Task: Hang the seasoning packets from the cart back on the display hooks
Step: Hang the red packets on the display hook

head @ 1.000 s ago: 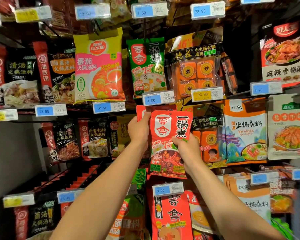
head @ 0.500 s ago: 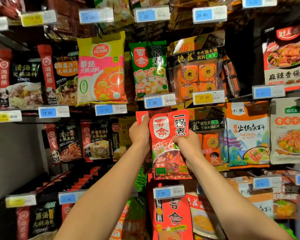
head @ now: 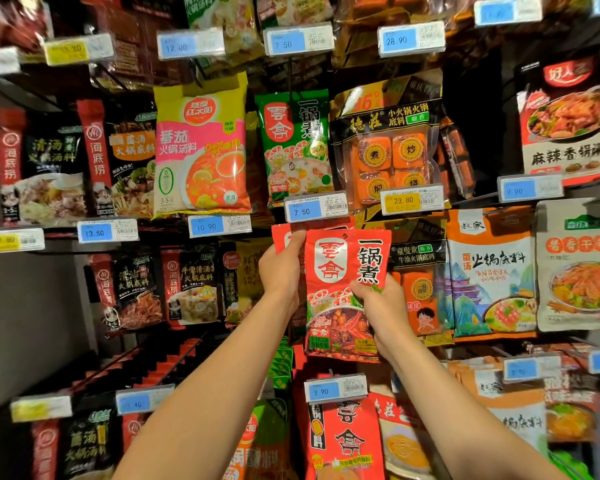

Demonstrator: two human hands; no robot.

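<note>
The right hand (head: 378,306) grips a red packet (head: 343,296) just under the 7.50 tag (head: 315,209), left hand (head: 281,271) holding the hung packets (head: 282,237) behind; it looks not yet hooked.

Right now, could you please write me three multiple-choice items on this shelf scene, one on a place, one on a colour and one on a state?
1. Where is the red packet held by the right hand?
A. Just below the 7.50 price tag
B. Beside the 13.50 tag
C. Above the 28.90 tag

2. What colour is the packet hanging directly above that 7.50 tag?
A. Black
B. Green
C. Blue

3. What is the left hand doing?
A. Hanging idle
B. Pointing at a tag
C. Gripping the red packets behind the front one

Answers: 1 A, its top edge sits right under that tag. 2 B, its front is green with a red logo. 3 C, its thumb and fingers are curled over their upper left corner.
</note>
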